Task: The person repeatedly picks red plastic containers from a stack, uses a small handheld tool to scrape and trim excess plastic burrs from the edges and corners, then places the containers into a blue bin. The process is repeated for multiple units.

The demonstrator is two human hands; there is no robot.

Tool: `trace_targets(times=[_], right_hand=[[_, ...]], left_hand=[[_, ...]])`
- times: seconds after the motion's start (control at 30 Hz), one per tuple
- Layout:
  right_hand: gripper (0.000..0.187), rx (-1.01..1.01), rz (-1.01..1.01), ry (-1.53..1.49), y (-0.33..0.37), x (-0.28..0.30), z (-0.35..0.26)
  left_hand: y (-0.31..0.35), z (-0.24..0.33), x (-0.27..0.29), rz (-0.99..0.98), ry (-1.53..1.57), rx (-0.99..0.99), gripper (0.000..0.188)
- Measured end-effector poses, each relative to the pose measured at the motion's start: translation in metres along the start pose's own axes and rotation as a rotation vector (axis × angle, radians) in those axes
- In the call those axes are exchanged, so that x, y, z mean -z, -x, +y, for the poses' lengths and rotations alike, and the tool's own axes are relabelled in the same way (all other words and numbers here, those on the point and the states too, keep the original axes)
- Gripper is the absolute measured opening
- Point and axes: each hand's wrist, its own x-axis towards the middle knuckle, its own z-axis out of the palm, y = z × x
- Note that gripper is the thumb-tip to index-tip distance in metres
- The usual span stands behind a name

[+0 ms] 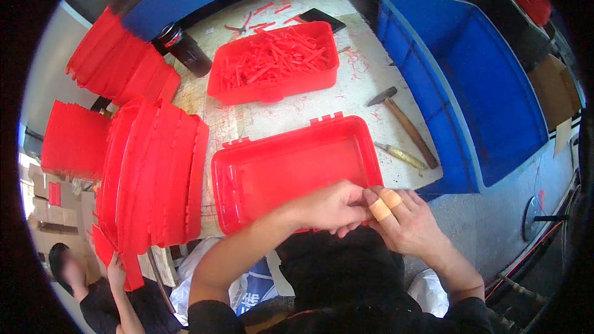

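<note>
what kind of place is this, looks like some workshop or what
Probably a small plastics workshop or factory bench: stacks of identical red tray shells, a red tray of offcut strips, and a hammer on the worn worktable.

Low in the frame's centre, the left hand (pixel 331 207) and right hand (pixel 408 222) meet at the near rim of a red plastic tray (pixel 291 170) on the tabletop (pixel 346 102). Tan bandages wrap two right fingers (pixel 383 204). Above sits a red box of strips (pixel 272 62); a hammer (pixel 402 124) lies right of centre.
</note>
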Motion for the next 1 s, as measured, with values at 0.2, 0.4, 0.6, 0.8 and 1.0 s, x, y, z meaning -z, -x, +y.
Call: trace_targets(times=[0.2,0.4,0.6,0.8,1.0], right_hand=[[0.016,-0.728,0.162,-0.503,0.047,-0.008,0.013],[0.011,-1.021,0.056,-0.973,0.086,-0.011,0.016],[0.013,-0.959,0.002,-1.013,0.075,-0.023,0.02],[0.015,-0.924,-0.034,-1.0,0.068,-0.023,0.023],[0.017,-0.914,-0.048,-1.05,0.079,-0.029,0.023]], left_hand=[[-0.058,0.022,0.074,0.6,-1.114,-0.417,0.021],[-0.095,0.032,0.112,0.286,-0.315,-0.491,0.009],[-0.062,0.053,0.074,0.732,-1.375,-1.089,0.04],[-0.055,0.069,0.057,0.857,-1.502,-1.3,0.055],[-0.058,0.078,0.05,0.82,-1.55,-1.317,0.051]])
